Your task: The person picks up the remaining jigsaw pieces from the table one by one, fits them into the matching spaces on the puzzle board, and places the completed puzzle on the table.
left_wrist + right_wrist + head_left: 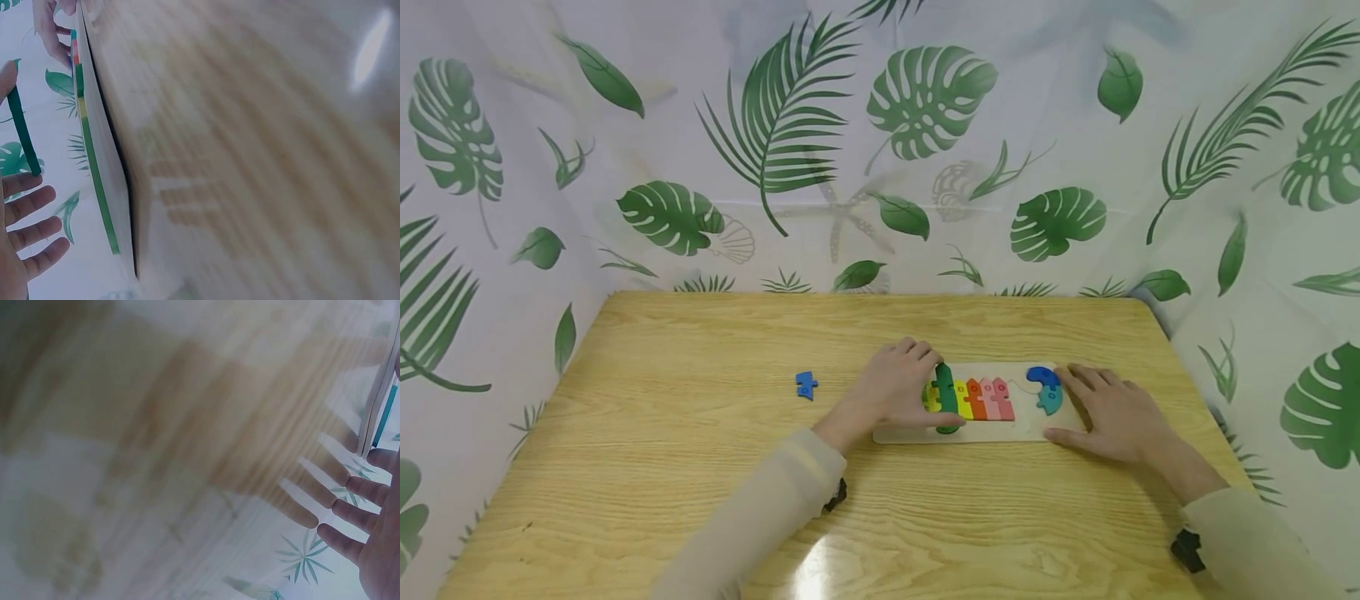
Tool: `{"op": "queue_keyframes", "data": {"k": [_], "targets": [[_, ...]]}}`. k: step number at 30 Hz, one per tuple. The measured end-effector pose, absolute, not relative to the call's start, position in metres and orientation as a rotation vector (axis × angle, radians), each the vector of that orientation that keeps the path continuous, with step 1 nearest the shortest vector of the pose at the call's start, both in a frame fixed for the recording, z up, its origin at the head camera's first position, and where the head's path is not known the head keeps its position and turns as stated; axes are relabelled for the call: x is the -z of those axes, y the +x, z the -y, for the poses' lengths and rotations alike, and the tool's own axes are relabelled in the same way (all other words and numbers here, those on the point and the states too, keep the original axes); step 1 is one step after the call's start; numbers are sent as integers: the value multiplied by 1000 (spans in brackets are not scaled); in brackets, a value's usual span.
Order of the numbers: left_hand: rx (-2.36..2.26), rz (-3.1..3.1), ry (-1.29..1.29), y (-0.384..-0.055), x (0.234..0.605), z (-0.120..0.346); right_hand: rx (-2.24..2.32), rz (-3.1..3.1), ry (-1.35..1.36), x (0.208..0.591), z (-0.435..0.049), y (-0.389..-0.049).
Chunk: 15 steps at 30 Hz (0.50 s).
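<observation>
A dark green arrow-topped puzzle piece is pinched by my left hand between thumb and index finger. In the left wrist view this thin piece is above the pale puzzle board, apart from it. My right hand rests at the board's right end, fingers nearly straight and spread, thumb at the near corner. Yellow, orange and pink pieces sit joined on the board. Towards its right end lie a dark blue curved piece and a lighter blue piece. My left hand partly hides the board's left part.
A loose blue puzzle piece lies on the wooden table, left of the board. Behind the table hangs a white cloth with green leaf prints, which also runs along both sides.
</observation>
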<state>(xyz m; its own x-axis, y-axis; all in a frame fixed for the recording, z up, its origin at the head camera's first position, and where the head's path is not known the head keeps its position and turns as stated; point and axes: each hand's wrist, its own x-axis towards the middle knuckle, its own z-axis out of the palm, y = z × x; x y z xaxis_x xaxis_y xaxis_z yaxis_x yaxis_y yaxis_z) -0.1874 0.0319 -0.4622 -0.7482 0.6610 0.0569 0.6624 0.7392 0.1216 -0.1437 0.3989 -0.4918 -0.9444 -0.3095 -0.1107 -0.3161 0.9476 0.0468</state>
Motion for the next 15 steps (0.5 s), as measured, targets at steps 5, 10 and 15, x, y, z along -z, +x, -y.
{"op": "queue_keyframes", "data": {"k": [5, 10, 15], "targets": [[181, 2886, -1125, -187, 462, -44, -99, -2995, -483, 491, -399, -143], [190, 2871, -1121, -188, 462, -56, -101, -2994, -485, 491, -399, -143], [171, 2870, -1124, -190, 463, -67, -100, -2991, -488, 492, -399, -144]]}}
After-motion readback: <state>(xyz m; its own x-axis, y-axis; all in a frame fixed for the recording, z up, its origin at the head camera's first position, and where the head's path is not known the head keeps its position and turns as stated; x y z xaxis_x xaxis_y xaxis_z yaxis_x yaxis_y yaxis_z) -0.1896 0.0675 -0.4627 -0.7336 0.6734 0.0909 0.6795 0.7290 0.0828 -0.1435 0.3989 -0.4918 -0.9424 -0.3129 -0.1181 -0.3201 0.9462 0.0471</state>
